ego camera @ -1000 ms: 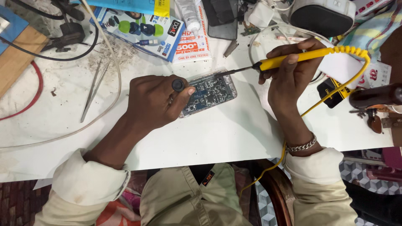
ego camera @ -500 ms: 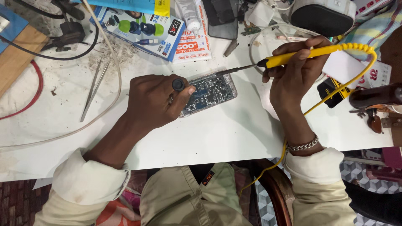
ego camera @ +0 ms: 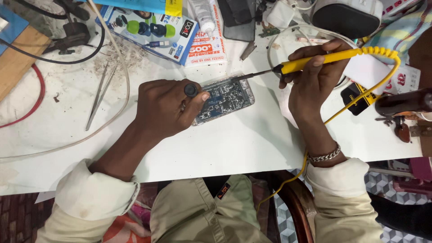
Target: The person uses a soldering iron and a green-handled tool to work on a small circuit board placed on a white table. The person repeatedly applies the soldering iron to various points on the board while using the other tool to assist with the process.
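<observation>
A pair of metal tweezers (ego camera: pixel 100 96) lies at the left of centre on the white table (ego camera: pixel 234 148), crossed by a pale cable (ego camera: pixel 122 67). A red wire (ego camera: pixel 31 101) curves at the far left beside a wooden board (ego camera: pixel 20 58). Along the upper edge lie a printed blue carton (ego camera: pixel 150 31), a white tube (ego camera: pixel 203 15) and a black plug (ego camera: pixel 74 33). A brown bottle (ego camera: pixel 402 102) lies at the right edge.

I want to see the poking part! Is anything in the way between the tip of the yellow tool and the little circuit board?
Nothing visible. The right hand holds the yellow soldering iron, and its dark tip reaches the circuit board at its upper right edge. The left hand rests on the board's other end.
</observation>
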